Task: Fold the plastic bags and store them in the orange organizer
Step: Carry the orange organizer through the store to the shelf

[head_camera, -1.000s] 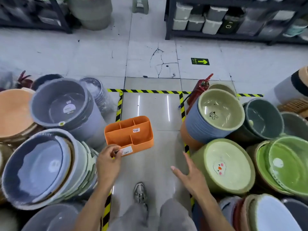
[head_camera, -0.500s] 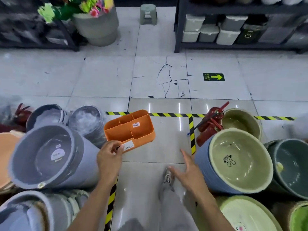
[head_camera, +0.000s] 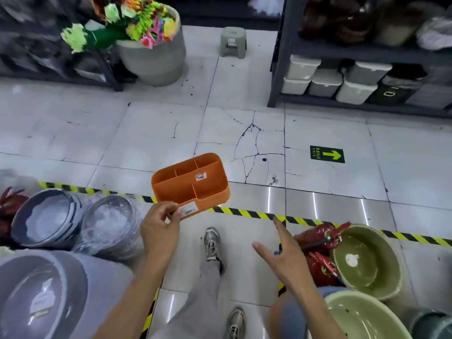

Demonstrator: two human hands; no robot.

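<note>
An orange organizer (head_camera: 189, 183) with several empty compartments and two price stickers hangs in the air above the tiled floor. My left hand (head_camera: 160, 227) grips it by its near lower corner, thumb and fingers pinching the wall by the barcode label. My right hand (head_camera: 286, 253) is held out to the right with fingers spread and nothing in it. No plastic bags are visible.
Stacked grey basins (head_camera: 46, 216) crowd the left, green basins (head_camera: 367, 260) and a red fire extinguisher (head_camera: 318, 241) the right. Yellow-black tape (head_camera: 247, 212) crosses the floor. Ahead stand a dark shelf with white boxes (head_camera: 330, 81), a grey tub of paper flowers (head_camera: 151, 52) and a small stool (head_camera: 232, 40).
The view has tilted up and forward as I walk, showing more floor and the shelves. My left hand still carries the organizer; the right hand stays open beside it.
</note>
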